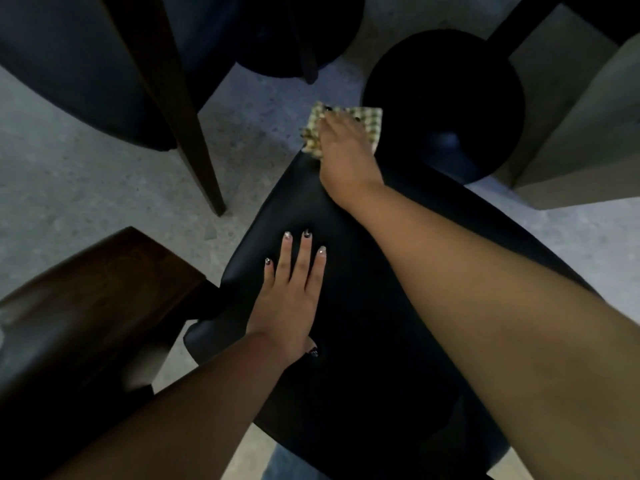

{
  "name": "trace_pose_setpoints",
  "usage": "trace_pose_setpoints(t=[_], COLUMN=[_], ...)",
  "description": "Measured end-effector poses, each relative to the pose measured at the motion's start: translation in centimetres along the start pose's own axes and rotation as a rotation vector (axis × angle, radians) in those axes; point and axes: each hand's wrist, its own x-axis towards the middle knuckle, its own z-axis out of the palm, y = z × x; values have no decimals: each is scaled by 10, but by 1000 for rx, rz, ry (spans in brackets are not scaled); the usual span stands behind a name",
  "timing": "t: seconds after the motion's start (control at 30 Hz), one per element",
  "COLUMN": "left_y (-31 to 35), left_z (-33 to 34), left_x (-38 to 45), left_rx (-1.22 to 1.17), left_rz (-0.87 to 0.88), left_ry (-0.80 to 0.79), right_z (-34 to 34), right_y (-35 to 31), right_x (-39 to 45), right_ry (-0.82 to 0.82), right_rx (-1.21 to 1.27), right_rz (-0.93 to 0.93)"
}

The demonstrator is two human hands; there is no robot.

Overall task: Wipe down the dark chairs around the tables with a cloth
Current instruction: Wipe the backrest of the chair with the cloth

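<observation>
A dark padded chair seat point(363, 306) fills the middle of the head view. My left hand point(291, 292) lies flat on its near left part, fingers straight and together. My right hand point(341, 147) reaches across to the seat's far edge and presses a yellow-and-white checked cloth point(370, 123) over that edge, fingers bent down over the cloth. Most of the cloth is hidden under the hand.
Another dark chair point(79, 64) with a wooden leg point(194, 140) stands at the far left. A brown wooden chair part point(86, 299) is at the near left. A round black table base point(446, 98) and a pale block point(588, 133) stand at the right on the speckled floor point(86, 188).
</observation>
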Motion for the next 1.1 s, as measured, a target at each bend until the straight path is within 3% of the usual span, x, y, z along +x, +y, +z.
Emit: trace_pose_setpoints(t=[0.23,0.5,0.63,0.7,0.9,1.1], left_y=[-1,1,-1,-1,-4,-5], left_z=[-1,-5,-3,-3,-1,0], left_x=[1,0,1,0,-1,0], left_rx=[23,25,17,2,-10,25], left_rz=[-8,-7,-8,-5,10,23], left_ry=[-20,-49,-38,-26,9,18], right_z=[-15,-12,-13,-13,-11,1], right_y=[86,164,176,177,125,18], right_x=[-98,-286,-290,-274,-204,-79], right_ry=[65,173,330,374,331,143], right_rx=[101,148,248,256,163,71], right_rz=[209,810,1149,1226,1065,582])
